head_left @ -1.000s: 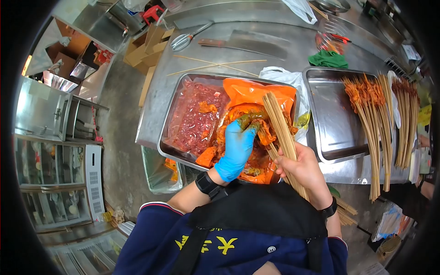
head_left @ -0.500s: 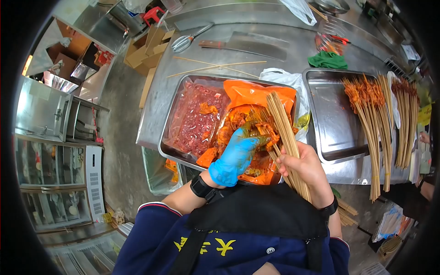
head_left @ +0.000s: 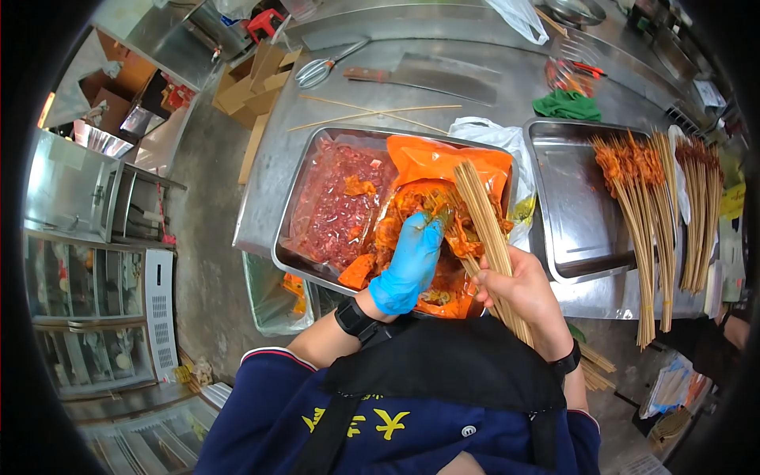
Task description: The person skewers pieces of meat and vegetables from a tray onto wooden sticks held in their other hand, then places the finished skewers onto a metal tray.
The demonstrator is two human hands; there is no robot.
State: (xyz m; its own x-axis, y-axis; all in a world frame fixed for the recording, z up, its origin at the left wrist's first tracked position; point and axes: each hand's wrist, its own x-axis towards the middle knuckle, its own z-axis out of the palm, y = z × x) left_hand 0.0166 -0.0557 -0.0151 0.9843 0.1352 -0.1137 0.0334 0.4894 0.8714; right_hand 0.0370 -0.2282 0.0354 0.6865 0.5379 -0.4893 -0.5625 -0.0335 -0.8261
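Observation:
My left hand (head_left: pixel 412 257), in a blue glove smeared with sauce, is closed around orange marinated meat; its fingertips are partly hidden. A piece of marinated meat (head_left: pixel 463 240) hangs on the pointed end of a bamboo skewer beside it. My right hand (head_left: pixel 518 286) is bare and grips a thick bundle of bamboo skewers (head_left: pixel 484 210), tilted with the top to the left. Both hands are over a metal tray (head_left: pixel 279 252). In that tray lie a clear bag of raw red meat (head_left: pixel 336 214) and an open orange bag (head_left: pixel 451 162) of marinated meat.
To the right, a second metal tray (head_left: pixel 558 198) bears finished meat skewers (head_left: pixel 633 170), with darker skewers (head_left: pixel 701 182) beyond. Behind lie a cleaver (head_left: pixel 427 77), scissors (head_left: pixel 321 71), loose skewers (head_left: pixel 376 115) and a green cloth (head_left: pixel 567 104). A lined bin (head_left: pixel 273 297) stands below left.
My left hand has turned more upright and shifted slightly up, away from the skewer tip. The meat on the skewer shows more now. The bundle in my right hand has moved slightly left.

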